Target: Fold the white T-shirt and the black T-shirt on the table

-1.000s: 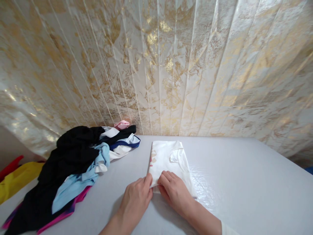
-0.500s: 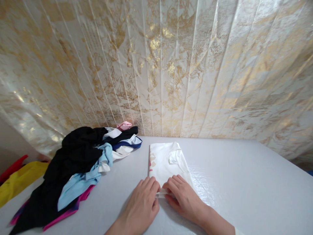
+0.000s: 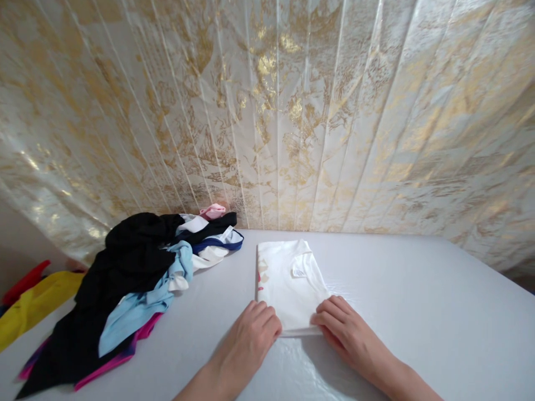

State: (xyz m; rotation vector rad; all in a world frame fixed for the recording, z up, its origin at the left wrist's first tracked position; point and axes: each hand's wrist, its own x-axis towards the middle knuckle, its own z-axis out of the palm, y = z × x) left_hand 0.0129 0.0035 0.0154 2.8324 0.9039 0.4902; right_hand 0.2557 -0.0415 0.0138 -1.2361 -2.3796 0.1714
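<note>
Folded white shirt (image 3: 292,298) is laid flat on the desk (image 3: 426,312), right of the clothes pile (image 3: 134,273). Its near edge could be rucked or its layers skewed, it is judged, if the two corners were pulled unevenly. By the left hand (image 3: 253,337), fingers curled and nearly closed, the near left corner is touched; by the right hand (image 3: 346,334), half-curled, the near right. Whether cloth is pinched by either cannot be told.

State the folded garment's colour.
The folded garment is white, with red and beige print along its left edge; best seen in the head view.
</note>
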